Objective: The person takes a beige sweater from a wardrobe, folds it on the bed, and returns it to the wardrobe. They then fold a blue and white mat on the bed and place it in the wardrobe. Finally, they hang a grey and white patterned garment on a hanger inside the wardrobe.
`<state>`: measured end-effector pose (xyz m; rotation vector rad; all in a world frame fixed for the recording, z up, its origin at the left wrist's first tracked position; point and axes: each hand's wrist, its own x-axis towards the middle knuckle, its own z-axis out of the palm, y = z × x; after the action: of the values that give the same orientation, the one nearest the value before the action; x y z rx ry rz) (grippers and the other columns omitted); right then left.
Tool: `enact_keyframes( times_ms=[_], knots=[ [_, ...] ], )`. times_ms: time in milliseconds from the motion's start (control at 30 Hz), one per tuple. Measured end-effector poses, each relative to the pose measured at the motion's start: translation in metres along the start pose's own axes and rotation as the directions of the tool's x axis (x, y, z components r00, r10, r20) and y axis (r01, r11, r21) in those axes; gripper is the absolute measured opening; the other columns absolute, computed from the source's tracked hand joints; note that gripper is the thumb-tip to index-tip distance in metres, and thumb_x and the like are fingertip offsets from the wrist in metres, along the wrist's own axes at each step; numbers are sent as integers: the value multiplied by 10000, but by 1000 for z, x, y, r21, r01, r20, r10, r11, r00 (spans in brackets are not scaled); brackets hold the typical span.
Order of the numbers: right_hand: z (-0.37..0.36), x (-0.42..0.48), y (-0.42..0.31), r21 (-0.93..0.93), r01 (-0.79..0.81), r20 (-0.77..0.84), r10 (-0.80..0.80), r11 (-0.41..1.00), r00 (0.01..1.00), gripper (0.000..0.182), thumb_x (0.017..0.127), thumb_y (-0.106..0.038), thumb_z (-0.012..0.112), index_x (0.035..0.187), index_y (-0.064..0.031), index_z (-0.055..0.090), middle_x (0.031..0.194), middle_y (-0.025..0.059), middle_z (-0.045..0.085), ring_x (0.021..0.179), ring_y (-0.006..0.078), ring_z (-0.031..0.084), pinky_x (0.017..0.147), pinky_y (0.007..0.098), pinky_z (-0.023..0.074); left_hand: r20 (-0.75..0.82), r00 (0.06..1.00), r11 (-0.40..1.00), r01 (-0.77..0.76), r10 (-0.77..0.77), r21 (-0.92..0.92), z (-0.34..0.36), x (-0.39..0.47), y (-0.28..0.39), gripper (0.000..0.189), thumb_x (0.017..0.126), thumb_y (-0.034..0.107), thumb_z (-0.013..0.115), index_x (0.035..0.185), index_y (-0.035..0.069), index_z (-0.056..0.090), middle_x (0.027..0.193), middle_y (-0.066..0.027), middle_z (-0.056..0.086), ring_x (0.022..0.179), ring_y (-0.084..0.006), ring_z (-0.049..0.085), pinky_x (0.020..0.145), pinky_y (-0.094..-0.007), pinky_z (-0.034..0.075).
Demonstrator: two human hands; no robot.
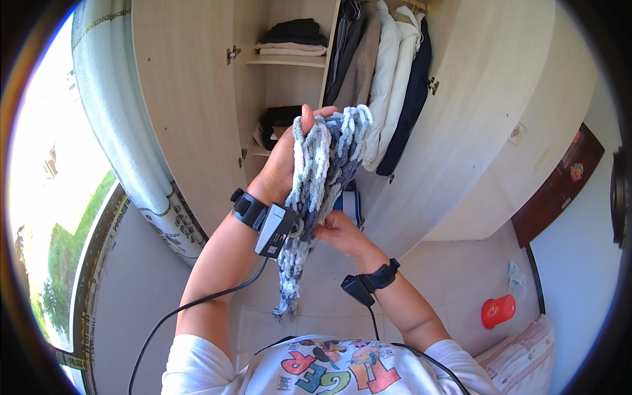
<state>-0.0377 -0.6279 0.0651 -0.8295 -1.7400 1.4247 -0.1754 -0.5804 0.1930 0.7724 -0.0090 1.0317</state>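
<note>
A chunky knitted scarf (321, 163) in grey, white and dark blue hangs folded over my left hand (286, 153). The thumb of that hand shows at the top, while most of the fingers are behind the yarn. Lower down, my right hand (340, 232) pinches the scarf's side edge between thumb and fingers. The narrow end of the scarf dangles below both hands, in front of my body. Behind it stands an open wardrobe (286, 84) with pale wood panels.
Folded clothes (294, 39) lie on the upper shelf; a dark item (281, 121) sits lower. Coats and jackets (390, 74) hang at right. Wardrobe doors (187, 98) stand open. A curtain (123, 113) borders the window. A red bin (497, 311) stands near the bed (523, 355).
</note>
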Motion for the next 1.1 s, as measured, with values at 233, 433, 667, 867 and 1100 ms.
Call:
enact_keyframes(
  times_ms=[233,433,667,867,1100],
  knots=[
    [-48,-24,-88,628,168,-399,129,760,908,238,811,-225,550,972,-50,541,869,75,608,686,171,598,469,277,482,-199,980,608,168,-16,776,-138,-23,14,540,784,432,614,1113,13,525,1006,-68,587,911,-161,558,870,-300,426],
    [-97,-14,-143,443,307,-398,-123,842,909,175,852,-182,489,921,-32,548,807,109,622,570,180,589,449,281,470,-211,814,225,382,-541,896,-180,-76,-18,801,668,569,652,1204,2,471,1169,-137,528,1089,-228,493,949,-346,365],
    [-75,-10,-152,202,3,-168,32,979,985,190,849,-95,505,1010,5,507,890,130,614,674,210,621,537,327,499,-23,996,894,90,-89,438,-51,-63,-76,863,671,493,698,1293,13,340,1210,-93,485,1138,-184,422,991,-328,295],
    [-137,-48,-154,46,-86,-416,98,995,904,278,874,-216,501,1045,-2,548,887,78,624,757,164,627,613,332,525,-200,980,997,15,2,82,-70,-33,-35,360,864,292,536,1108,29,521,1050,-82,591,962,-203,562,861,-340,434],
    [-164,-64,-135,66,82,-437,-45,994,898,382,874,-380,487,1079,-62,541,923,65,628,791,158,599,688,306,493,-19,998,983,62,-60,174,-32,-11,-22,501,887,434,412,1217,59,444,1143,-69,549,1047,-201,522,935,-338,383]
  ],
)
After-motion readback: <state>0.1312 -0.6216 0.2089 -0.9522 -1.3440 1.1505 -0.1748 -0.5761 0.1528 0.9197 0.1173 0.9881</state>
